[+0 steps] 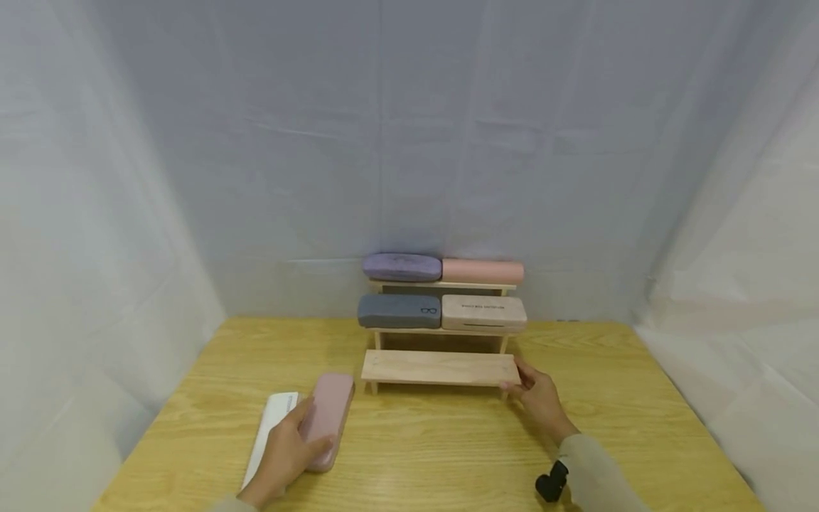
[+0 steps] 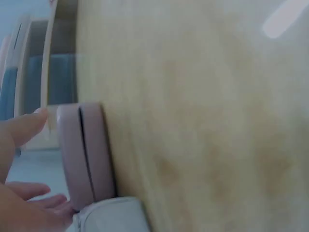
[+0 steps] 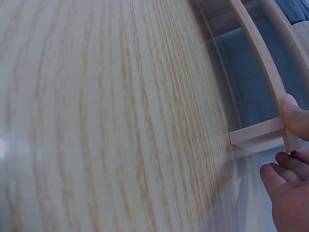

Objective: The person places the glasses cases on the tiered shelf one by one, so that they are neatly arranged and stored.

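My left hand [image 1: 284,448] reaches over a pink glasses case [image 1: 333,412] lying flat on the table. Its thumb and fingers are spread loosely above the case, and a thin gap shows beside the thumb tip in the left wrist view. Beside the pink case, partly hidden under this hand, lies a white glasses case [image 1: 271,419]. At the right end of the lowest board of a three-step wooden rack [image 1: 441,368], my right hand [image 1: 542,402] pinches the corner. The right thumb [image 3: 292,108] lies on the board's front edge, the fingers around its end.
On the middle step sit a blue-grey glasses case [image 1: 397,311] and a beige one [image 1: 484,313]. A purple case [image 1: 402,267] and a pink rounded case [image 1: 483,271] fill the top step. White sheeting [image 1: 384,142] encloses the wooden table [image 1: 435,455] at the back and sides.
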Action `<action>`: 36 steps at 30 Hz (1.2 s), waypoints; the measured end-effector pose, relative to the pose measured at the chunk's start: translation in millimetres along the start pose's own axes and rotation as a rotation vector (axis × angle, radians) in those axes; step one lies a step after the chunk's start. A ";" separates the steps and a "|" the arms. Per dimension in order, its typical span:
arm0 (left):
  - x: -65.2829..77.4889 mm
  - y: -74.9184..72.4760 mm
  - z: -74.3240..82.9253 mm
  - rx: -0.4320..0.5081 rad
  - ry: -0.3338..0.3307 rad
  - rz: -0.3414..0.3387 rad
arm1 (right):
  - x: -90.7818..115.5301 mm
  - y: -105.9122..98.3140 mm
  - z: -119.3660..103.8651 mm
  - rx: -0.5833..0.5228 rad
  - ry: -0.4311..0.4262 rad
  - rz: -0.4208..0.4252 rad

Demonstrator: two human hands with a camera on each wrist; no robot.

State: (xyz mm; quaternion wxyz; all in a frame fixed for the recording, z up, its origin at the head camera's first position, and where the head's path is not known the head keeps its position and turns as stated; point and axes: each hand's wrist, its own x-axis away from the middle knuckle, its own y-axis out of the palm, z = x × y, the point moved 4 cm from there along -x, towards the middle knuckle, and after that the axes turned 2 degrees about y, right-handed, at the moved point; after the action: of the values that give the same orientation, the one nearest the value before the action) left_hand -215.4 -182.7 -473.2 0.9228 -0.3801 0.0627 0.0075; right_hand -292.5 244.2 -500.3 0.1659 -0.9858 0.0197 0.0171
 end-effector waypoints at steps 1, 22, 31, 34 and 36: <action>2.3 2.0 0.4 0.000 0.006 0.003 | -0.1 -0.2 0.0 0.001 0.000 0.000; 24.2 24.5 3.6 -0.020 0.042 0.129 | -0.3 -1.7 1.6 0.005 -0.005 -0.001; 33.2 27.5 -2.8 -0.006 -0.030 0.198 | -0.1 -0.9 1.3 -0.007 -0.005 -0.005; 34.2 27.4 -5.0 0.016 -0.076 0.208 | -0.5 -0.3 3.3 -0.001 0.002 -0.005; 34.9 26.4 -5.1 0.030 -0.101 0.212 | -0.8 0.1 4.3 -0.001 0.005 -0.005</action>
State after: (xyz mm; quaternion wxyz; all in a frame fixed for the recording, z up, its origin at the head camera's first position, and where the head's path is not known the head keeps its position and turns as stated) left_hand -183.0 -168.7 -499.5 0.9244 -0.3565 0.0562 0.1234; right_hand -293.4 245.6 -504.4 0.1654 -0.9860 0.0178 0.0144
